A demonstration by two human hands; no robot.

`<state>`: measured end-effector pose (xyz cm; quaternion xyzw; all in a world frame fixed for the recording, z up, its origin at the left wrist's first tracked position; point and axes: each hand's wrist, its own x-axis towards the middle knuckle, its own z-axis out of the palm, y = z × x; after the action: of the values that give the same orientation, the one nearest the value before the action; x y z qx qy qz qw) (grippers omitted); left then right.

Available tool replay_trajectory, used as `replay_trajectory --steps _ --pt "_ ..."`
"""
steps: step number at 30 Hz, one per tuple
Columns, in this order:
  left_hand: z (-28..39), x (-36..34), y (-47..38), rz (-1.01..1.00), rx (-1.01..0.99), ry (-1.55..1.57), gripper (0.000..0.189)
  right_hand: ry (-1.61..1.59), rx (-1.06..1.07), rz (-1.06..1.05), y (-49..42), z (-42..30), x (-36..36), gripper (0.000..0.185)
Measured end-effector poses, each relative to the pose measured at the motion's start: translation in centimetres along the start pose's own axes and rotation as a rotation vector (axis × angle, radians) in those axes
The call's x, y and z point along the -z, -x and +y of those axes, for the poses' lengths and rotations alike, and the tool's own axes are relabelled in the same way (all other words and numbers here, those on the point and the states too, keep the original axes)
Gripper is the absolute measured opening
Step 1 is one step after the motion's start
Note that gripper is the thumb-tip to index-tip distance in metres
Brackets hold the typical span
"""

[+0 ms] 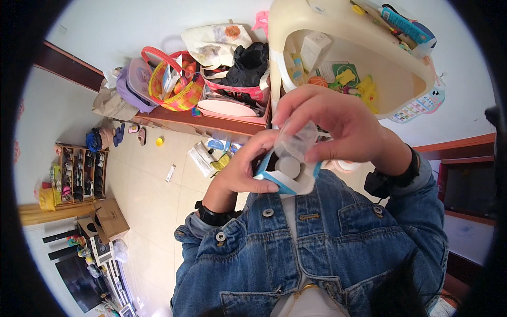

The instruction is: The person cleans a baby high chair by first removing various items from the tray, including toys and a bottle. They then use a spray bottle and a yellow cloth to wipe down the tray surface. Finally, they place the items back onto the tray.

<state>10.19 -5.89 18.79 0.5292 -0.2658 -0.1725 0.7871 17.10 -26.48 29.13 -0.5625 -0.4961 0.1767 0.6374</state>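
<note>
My left hand (247, 166) is closed around a small blue and white cardboard box (279, 184) whose top stands open in front of my chest. A round whitish cap or lid (288, 168) shows inside the box. Just above the opening, my right hand (336, 123) pinches a clear, crumpled-looking plastic piece (295, 140) between thumb and fingers. The plastic overlaps the box's mouth in view, and its lower end is partly hard to make out. Whatever lies deeper in the box is hidden.
Beyond my hands a wooden ledge (178, 119) holds a yellow and red woven basket (174, 87), a pink bag (237, 89) and a purple backpack (134, 87). A cream plastic tub (396, 71) with toys is at the upper right. Packets (202, 158) lie on the tiled floor.
</note>
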Motion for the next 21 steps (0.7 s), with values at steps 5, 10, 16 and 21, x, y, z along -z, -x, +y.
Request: replay_trajectory --steps 5,10,16,21 --pt "0.1 0.2 0.1 0.092 -0.063 -0.092 0.088 0.297 0.029 -0.21 0.2 -1.7 -0.3 0.034" --pt "0.1 0.9 0.0 0.05 -0.191 -0.272 0.077 0.407 -0.031 -0.231 0.4 -2.4 -0.3 0.04" --pt "0.4 0.7 -0.1 0.058 -0.171 -0.281 0.071 0.81 0.097 -0.236 0.8 -2.1 -0.2 0.036" --pt "0.1 0.9 -0.2 0.017 -0.144 -0.285 0.075 0.824 0.214 -0.258 1.0 -0.9 -0.5 0.03"
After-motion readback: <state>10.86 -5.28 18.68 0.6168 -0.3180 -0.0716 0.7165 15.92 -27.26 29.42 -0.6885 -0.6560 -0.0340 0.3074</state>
